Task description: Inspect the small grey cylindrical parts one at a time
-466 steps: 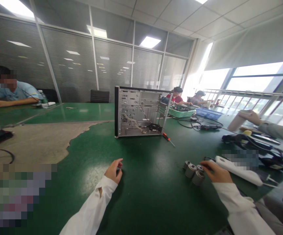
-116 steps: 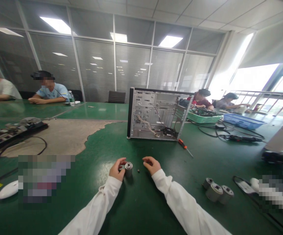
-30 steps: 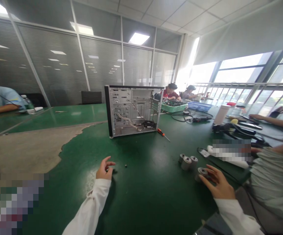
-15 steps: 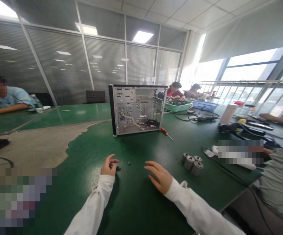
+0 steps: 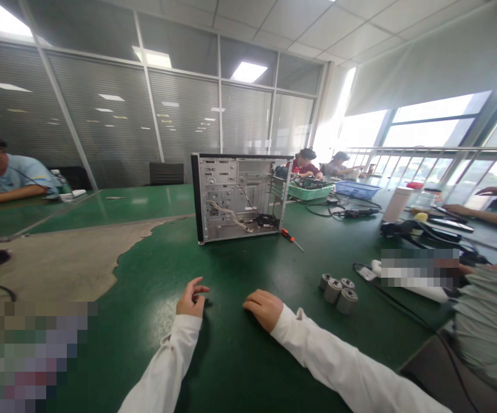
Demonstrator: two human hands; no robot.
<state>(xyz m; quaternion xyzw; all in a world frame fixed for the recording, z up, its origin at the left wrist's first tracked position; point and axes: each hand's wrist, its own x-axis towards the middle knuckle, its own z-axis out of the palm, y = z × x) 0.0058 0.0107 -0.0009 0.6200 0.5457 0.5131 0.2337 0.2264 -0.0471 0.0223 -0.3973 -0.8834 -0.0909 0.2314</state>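
My left hand (image 5: 191, 297) hovers just above the green table (image 5: 226, 367), its fingers apart and slightly curled, holding nothing I can see. To its right, my right hand (image 5: 264, 308) is low over the tabletop with its fingers drawn together, pointing left. Whatever its fingertips may hold is hidden. Beyond both hands an open computer case (image 5: 242, 198) stands upright, showing bare metal bays, loose cables and a black part near the bottom. An orange-and-black screwdriver (image 5: 288, 235) lies by the case's lower right corner.
Several metal cylinders (image 5: 338, 293) stand right of my right hand. A white power strip (image 5: 420, 285) and black cables (image 5: 424, 241) lie farther right, near a seated person. Green (image 5: 311, 191) and blue baskets (image 5: 357, 189) stand behind. Another person (image 5: 14, 175) sits far left.
My right hand has moved left and its fingers have come together. The small dark piece that lay between my hands no longer shows on the table. My left hand has barely moved.
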